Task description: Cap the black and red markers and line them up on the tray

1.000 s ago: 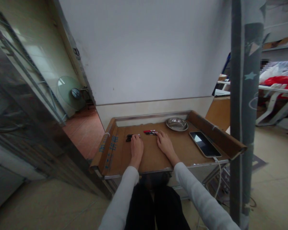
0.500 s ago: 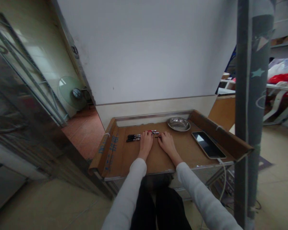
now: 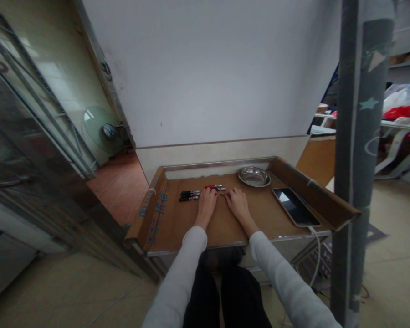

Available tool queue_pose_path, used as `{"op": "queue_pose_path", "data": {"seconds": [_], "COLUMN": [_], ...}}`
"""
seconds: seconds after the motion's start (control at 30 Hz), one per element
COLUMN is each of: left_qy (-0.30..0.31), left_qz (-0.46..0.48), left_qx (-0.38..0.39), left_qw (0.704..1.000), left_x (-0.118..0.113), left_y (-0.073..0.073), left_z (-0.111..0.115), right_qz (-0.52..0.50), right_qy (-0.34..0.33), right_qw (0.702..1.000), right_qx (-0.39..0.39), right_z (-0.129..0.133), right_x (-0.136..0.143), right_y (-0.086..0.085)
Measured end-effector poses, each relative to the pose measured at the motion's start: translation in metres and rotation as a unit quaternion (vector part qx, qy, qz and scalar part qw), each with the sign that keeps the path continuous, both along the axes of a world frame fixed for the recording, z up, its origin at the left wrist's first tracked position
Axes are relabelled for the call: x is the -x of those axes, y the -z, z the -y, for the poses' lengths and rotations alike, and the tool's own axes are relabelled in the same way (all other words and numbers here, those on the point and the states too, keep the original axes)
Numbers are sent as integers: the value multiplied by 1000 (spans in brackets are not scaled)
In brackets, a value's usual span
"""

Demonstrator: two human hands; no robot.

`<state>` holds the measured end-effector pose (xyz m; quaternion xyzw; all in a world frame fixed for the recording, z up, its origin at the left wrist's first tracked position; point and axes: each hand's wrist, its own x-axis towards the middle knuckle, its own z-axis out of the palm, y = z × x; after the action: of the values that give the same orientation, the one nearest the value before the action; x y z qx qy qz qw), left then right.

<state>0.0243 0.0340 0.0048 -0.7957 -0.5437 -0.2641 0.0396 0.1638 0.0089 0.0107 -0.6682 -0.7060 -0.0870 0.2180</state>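
My left hand (image 3: 207, 203) lies on the cardboard, fingers bent, just in front of a red marker (image 3: 211, 187) and to the right of several black markers (image 3: 190, 196) laid side by side. Facing it, my right hand (image 3: 237, 202) has its fingers curled inward. A short, thin black piece (image 3: 222, 195) shows between the two sets of fingertips and meets those of my right hand. Whether my left fingers also grip it I cannot make out, and the piece is too small to name.
A round metal dish (image 3: 254, 176) stands at the back right of the cardboard-lined cart top (image 3: 177, 228). In front of it lies a phone (image 3: 295, 207) with a white cable (image 3: 318, 255) hanging over the edge. A grey pole (image 3: 355, 150) rises on the right.
My left fingers have shifted slightly, and more of the red marker now shows behind them. My right hand has barely moved.
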Motion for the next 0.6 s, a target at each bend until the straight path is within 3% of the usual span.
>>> {"op": "queue_pose_path", "data": {"seconds": [0.2,0.6], "left_qy": [72,154], "left_qz": [69,178], "left_qx": [34,83], "left_qw": [994,968], "left_x": [1,0], "left_y": [-1,-1], "left_z": [0,4], "right_qz": [-33,-47], "right_qy": [-59,-155], "right_qw": [998,987], "right_qx": [-3,-6], "right_z": [0,-3], "right_x": [-1,1], "right_y": [-2,3]}}
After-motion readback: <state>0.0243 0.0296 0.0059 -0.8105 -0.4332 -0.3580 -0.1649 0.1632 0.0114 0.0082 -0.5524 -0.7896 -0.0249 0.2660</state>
